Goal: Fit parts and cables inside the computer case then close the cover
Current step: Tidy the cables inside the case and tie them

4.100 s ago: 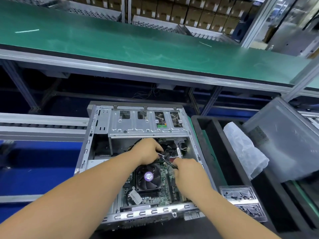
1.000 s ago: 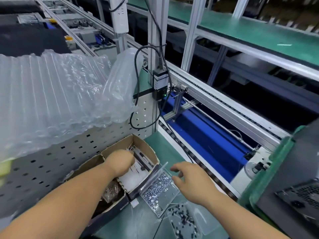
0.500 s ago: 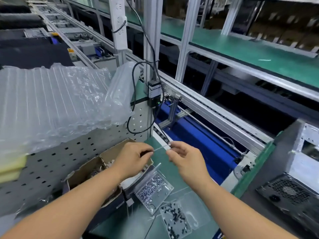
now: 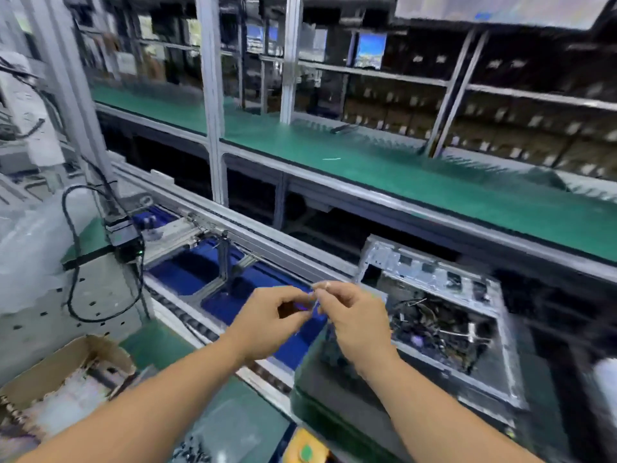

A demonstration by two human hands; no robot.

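Now | my left hand (image 4: pixel 267 315) and right hand (image 4: pixel 354 315) pinch a thin pale strip (image 4: pixel 315 297) between fingertips | open computer case (image 4: pixel 444 315) just right, blurred.

Long green-topped bench (image 4: pixel 417 175) ran behind blue conveyor (image 4: pixel 213 279); aluminium posts (image 4: pixel 210 105) rose; dim shelving (image 4: pixel 500 95) beyond, blurred.

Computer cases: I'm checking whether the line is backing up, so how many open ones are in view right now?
1. The open computer case lies right of the right hand, cover off, cables showing. More may sit outside the blurred frame.
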